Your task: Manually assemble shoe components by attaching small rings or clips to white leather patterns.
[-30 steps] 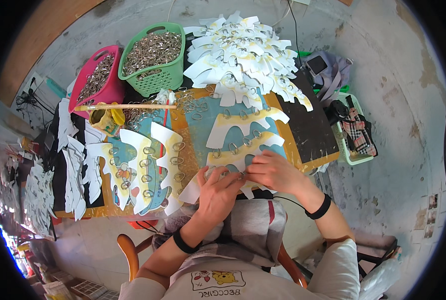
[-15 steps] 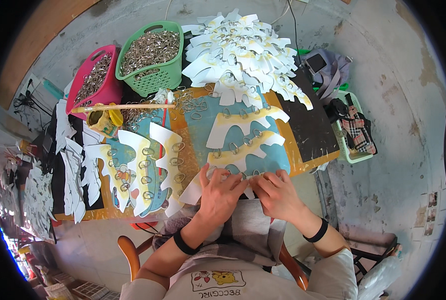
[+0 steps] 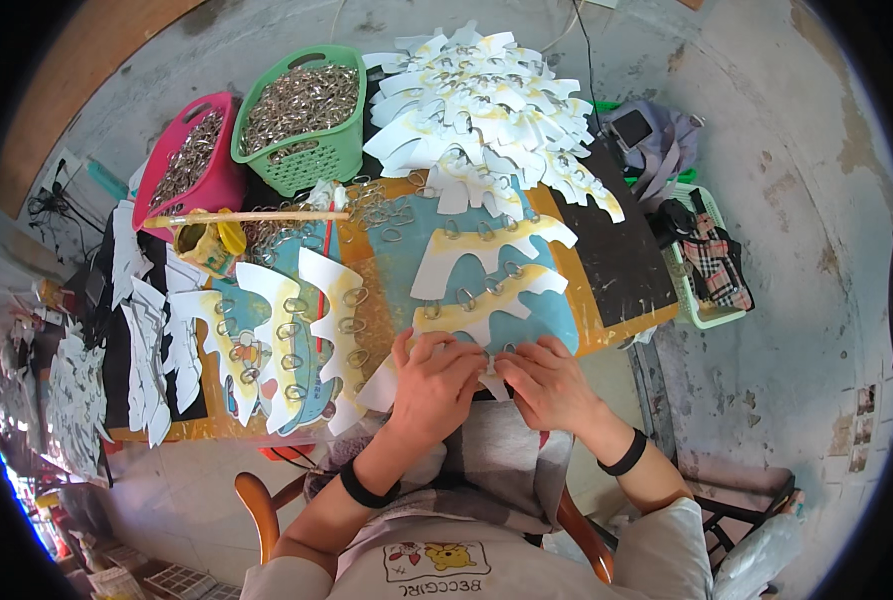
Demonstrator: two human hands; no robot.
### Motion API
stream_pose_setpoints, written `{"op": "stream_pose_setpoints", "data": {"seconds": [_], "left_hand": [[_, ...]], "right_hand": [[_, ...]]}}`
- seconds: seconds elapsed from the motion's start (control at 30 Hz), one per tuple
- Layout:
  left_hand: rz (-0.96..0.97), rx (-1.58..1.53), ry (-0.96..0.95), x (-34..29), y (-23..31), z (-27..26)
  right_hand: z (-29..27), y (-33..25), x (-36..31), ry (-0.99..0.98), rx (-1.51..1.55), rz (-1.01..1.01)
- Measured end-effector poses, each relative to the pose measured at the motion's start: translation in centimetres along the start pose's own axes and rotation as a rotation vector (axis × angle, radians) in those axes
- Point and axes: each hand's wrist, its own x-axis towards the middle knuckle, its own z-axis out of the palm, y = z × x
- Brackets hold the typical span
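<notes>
At the table's front edge, both hands work on a white curved cut-out piece [image 3: 378, 389], mostly covered by the fingers. My left hand [image 3: 432, 385] is closed with its fingertips pressed on the piece. Close beside it, my right hand [image 3: 549, 388] pinches the same piece, and a bit of metal ring shows between the hands. Just beyond lie two similar white cut-outs smeared with yellow, a nearer one [image 3: 491, 322] and a farther one [image 3: 432, 272], each carrying oval metal rings. Three more ringed cut-outs [image 3: 316, 268] lie to the left.
A green basket [image 3: 318, 166] and a pink basket [image 3: 216, 187] brim with metal rings. Loose rings [image 3: 391, 215] lie near a yellow tin [image 3: 202, 250] with a stick [image 3: 266, 215] across it. Finished-looking cut-outs [image 3: 481, 110] pile at the back; plain ones [image 3: 146, 370] sit left.
Both hands have shifted slightly at the piece, and the right fingers have drawn down and a little left. The other pieces stay where they were.
</notes>
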Motion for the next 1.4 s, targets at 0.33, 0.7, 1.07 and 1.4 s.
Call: {"op": "stream_pose_setpoints", "data": {"seconds": [0.33, 0.7, 1.07, 1.4], "left_hand": [[0.142, 0.026, -0.074, 0.9, -0.5, 0.0], [0.201, 0.043, -0.017, -0.3, -1.2, -0.1], [0.179, 0.085, 0.015, -0.6, -1.1, 0.2], [0.164, 0.129, -0.047, -0.4, -1.0, -0.1]], "right_hand": [[0.5, -0.9, -0.5, 0.054, 0.024, 0.084], [-0.1, -1.6, 0.8, 0.029, -0.011, 0.171], [1.6, -1.5, 0.9, 0.05, -0.084, 0.157], [2.3, -1.5, -0.7, 0.078, -0.035, 0.216]]}}
